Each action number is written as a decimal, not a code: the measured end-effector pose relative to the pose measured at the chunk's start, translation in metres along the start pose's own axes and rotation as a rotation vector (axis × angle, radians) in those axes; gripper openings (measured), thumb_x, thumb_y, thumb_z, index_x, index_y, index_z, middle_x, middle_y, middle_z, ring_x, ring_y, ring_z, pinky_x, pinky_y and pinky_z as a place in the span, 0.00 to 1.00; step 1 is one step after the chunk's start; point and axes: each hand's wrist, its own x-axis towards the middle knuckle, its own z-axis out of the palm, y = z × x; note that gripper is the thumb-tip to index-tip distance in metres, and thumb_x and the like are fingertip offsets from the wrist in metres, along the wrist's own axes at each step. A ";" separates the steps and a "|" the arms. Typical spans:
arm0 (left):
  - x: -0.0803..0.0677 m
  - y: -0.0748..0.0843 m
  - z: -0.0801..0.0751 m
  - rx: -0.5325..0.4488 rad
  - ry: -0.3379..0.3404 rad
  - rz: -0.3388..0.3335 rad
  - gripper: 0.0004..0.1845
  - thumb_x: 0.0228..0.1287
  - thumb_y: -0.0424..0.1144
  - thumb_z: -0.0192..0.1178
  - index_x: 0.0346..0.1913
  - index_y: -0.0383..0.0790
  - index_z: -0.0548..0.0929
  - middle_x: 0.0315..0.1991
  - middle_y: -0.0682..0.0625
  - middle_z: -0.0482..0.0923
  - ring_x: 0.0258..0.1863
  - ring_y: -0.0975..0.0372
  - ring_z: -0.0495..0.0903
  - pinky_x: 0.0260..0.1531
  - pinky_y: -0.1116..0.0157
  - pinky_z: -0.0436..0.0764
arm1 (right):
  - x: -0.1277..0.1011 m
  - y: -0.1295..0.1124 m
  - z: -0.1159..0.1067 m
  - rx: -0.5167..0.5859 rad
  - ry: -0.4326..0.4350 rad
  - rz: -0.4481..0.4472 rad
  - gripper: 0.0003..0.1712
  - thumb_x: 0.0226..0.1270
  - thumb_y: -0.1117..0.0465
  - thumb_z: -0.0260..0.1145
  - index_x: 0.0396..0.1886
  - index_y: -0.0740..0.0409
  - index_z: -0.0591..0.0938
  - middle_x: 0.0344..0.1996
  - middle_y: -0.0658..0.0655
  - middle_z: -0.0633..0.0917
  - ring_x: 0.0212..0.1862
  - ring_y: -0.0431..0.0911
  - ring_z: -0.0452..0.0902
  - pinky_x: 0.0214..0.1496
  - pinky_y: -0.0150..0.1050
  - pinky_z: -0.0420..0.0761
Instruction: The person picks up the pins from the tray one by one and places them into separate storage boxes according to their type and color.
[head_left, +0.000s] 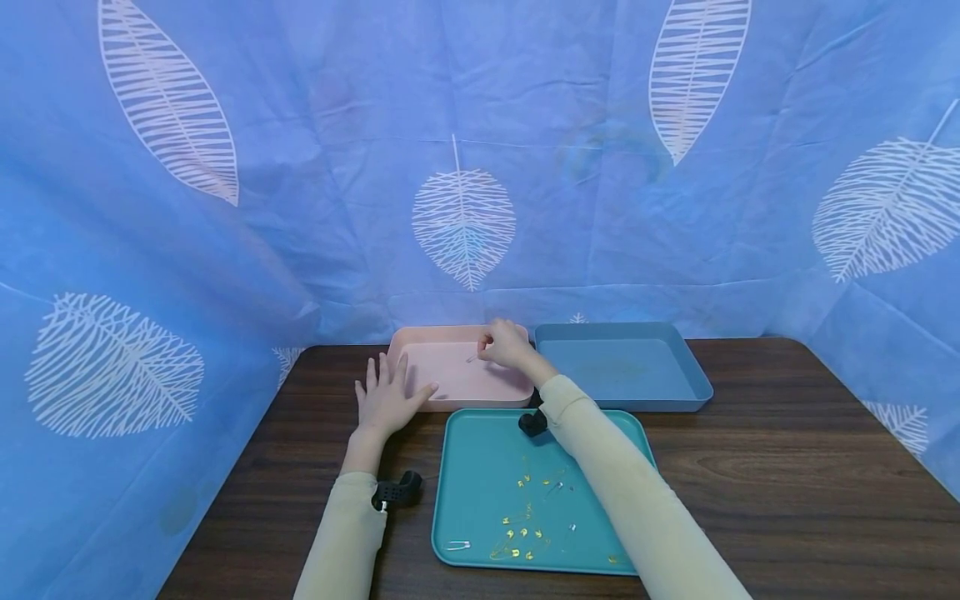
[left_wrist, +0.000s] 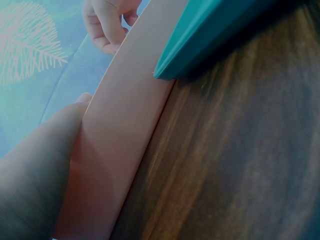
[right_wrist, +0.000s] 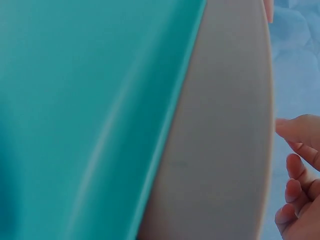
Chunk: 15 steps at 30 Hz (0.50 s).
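Note:
My right hand point(head_left: 504, 343) is over the right part of the pink tray point(head_left: 420, 332), with thumb and fingertips together. A small silver safety pin point(head_left: 472, 359) sticks out from that pinch. In the right wrist view the curled fingers show beyond the tray wall, and the pin is hidden there. My left hand point(head_left: 387, 402) rests on the near left corner of the pink tray with its fingers spread. Its thumb lies over the near rim. Several gold safety pins point(head_left: 524, 532) lie scattered on the teal tray point(head_left: 480, 417) in front, along with a silver safety pin point(head_left: 458, 545) at its near left corner.
A blue-grey tray point(head_left: 622, 400) stands right of the pink one, at the back of the dark wooden table point(head_left: 765, 467). Behind it hangs a blue cloth point(head_left: 555, 217) with white leaf prints. My right forearm crosses over the teal tray's right side.

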 end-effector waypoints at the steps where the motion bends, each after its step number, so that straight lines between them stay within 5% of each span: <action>1: 0.000 0.000 0.000 -0.001 0.000 -0.001 0.52 0.59 0.75 0.48 0.79 0.50 0.47 0.79 0.36 0.37 0.77 0.39 0.34 0.68 0.31 0.39 | -0.001 0.000 -0.001 -0.014 0.005 -0.002 0.07 0.60 0.62 0.67 0.23 0.51 0.83 0.40 0.57 0.80 0.50 0.52 0.71 0.59 0.51 0.68; 15: -0.001 -0.001 0.001 -0.011 0.006 0.008 0.53 0.59 0.75 0.48 0.79 0.49 0.47 0.79 0.35 0.36 0.77 0.39 0.34 0.68 0.30 0.39 | -0.029 -0.003 -0.015 0.050 0.064 -0.103 0.07 0.60 0.62 0.70 0.24 0.51 0.81 0.34 0.58 0.75 0.40 0.49 0.64 0.45 0.43 0.64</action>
